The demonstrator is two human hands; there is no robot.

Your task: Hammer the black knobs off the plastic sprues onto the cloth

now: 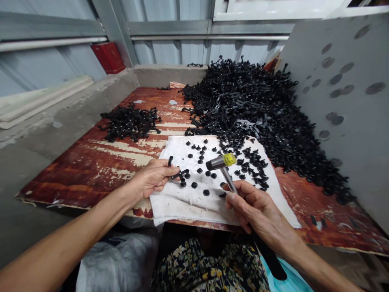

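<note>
Wears a dark flowered garment [209,267] at the near edge, with a pale grey sack [118,259] to the left and a light blue cloth [284,278] to the right, partly behind the black handle end of a hammer [228,180]. Grasps that hammer in the right hand [255,209], with thumb and fingers curled around the shaft and with the head tilted up and leftward, dark at one end and yellow at the other. Pinches a small black bracket [182,173] in the left hand [154,176], between thumb and bent fingers, over the left part of a white towel [179,207]. Holds the bracket right by a few black studs [206,192]; cannot tell about contact with them. Has more studs scattered across the middle of the towel, mostly upright, and a denser cluster at its right side. Works at a worn red-brown table [73,174], with paint flaked off in pale streaks. Faces a small pile [130,121] of black pieces beyond the left hand and a far larger heap [240,97] beyond the towel, spread along a spotted grey panel [358,134]. Faces, farthest off, a concrete ledge [69,107], a red box [108,58] and a ribbed metal wall [194,50].
</note>
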